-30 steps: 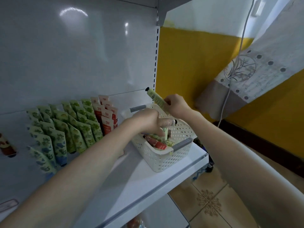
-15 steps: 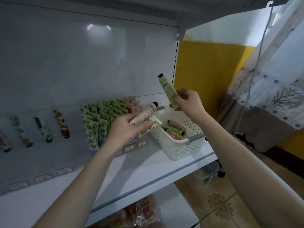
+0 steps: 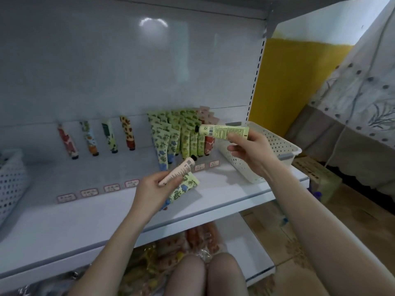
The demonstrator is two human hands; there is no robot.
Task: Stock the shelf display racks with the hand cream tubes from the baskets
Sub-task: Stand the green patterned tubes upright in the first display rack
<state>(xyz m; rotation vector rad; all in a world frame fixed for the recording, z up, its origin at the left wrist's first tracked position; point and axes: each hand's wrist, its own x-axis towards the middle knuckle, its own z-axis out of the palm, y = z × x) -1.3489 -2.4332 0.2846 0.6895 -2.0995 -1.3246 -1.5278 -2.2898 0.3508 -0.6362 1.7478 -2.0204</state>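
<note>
**Three tubes held over the shelf**

We see a white metal shelf [image 3: 85, 221] bearing a white perforated plastic basket [image 3: 280, 146] at its right end and racked rows of green and pink tubes [image 3: 181, 135] behind. Our left hand [image 3: 149, 190] grips a peach tube [image 3: 178, 170] and a green floral tube [image 3: 184, 188] in its fingers. Our right hand [image 3: 251, 151] pinches a pale-green black-capped tube [image 3: 223, 131] in its fingers, near the basket.

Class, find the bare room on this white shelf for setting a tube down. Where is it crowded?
Bare: the front strip of the shelf between the price labels and the edge, from the left basket to the left hand. Crowded: the packed tube rows beside the right basket.
</note>
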